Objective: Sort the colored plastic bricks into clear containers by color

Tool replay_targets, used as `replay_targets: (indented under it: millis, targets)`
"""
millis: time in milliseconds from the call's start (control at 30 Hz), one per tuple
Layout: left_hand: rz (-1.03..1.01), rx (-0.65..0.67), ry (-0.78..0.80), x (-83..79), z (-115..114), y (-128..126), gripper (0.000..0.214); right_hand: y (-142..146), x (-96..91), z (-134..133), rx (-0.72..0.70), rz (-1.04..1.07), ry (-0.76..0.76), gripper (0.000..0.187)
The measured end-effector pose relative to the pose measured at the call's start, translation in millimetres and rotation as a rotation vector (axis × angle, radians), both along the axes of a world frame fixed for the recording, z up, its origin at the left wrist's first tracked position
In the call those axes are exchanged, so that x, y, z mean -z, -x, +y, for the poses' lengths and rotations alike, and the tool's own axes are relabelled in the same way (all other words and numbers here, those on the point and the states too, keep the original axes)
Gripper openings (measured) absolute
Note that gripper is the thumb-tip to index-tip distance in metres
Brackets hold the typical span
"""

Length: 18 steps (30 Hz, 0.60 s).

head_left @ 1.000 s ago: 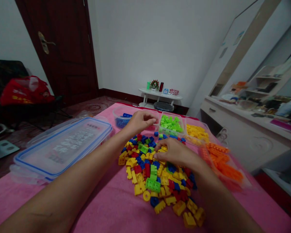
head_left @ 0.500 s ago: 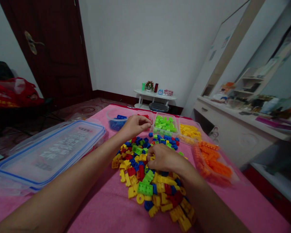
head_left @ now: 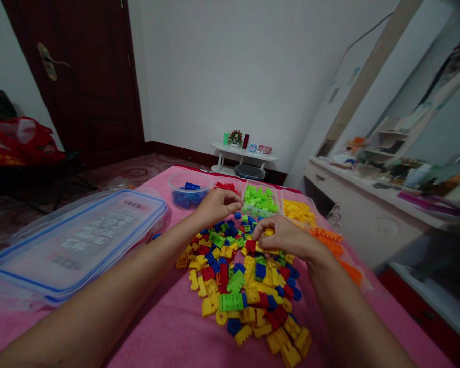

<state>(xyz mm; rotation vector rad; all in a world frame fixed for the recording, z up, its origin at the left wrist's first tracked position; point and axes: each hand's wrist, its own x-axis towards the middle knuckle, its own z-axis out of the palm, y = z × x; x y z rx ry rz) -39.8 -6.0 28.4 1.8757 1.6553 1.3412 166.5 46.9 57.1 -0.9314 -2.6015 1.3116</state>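
A heap of mixed plastic bricks (head_left: 241,278) in yellow, red, blue and green lies on the pink cloth (head_left: 168,327). My left hand (head_left: 214,207) hovers over the heap's far edge, fingers pinched together near the tub of red bricks (head_left: 225,187); what it holds is hidden. My right hand (head_left: 281,237) is curled over the heap and grips yellow bricks (head_left: 268,233). Behind the heap stand tubs of blue bricks (head_left: 187,190), green bricks (head_left: 259,198) and sorted yellow bricks (head_left: 298,209). A tub of orange bricks (head_left: 339,253) lies to the right.
Clear lids with blue rims (head_left: 74,240) are stacked at the left on the cloth. A white dresser (head_left: 371,214) stands close on the right. A small white side table (head_left: 243,152) and a dark door (head_left: 80,76) are at the back.
My right hand has lifted off the heap and shifted right and farther away with yellow bricks in it. My left hand has drawn back a little from the red tub. The camera has shifted.
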Motion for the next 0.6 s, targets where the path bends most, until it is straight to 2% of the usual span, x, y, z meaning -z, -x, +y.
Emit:
replay_targets:
  millis: [133, 233, 300, 367, 500, 600]
  targets:
    - [0.007, 0.025, 0.033, 2.0, 0.0, -3.2, 0.025, -2.7, 9.1, 5.9, 0.040, 0.084, 0.143, 0.016]
    - [0.002, 0.170, 0.106, 0.2, -4.6, -8.4, 0.028, 0.0, 13.1, 3.9, 0.133, 0.218, 0.166, 0.012]
    - [0.025, 0.289, 0.154, -1.7, -8.6, -13.6, 0.039, 3.1, 14.6, 1.9, 0.204, 0.343, 0.194, 0.010]
    - [0.032, 0.332, 0.157, -3.6, -11.5, -19.1, 0.045, 6.7, 16.0, -0.2, 0.252, 0.460, 0.246, 0.011]
    - [-0.013, 0.219, 0.080, -7.0, -10.7, -23.0, 0.032, 11.7, 19.9, -4.7, 0.389, 0.608, 0.355, 0.016]
    - [-0.016, 0.140, 0.027, -8.6, -7.4, -15.9, 0.024, 10.5, 22.8, -0.7, 0.506, 0.699, 0.355, 0.019]
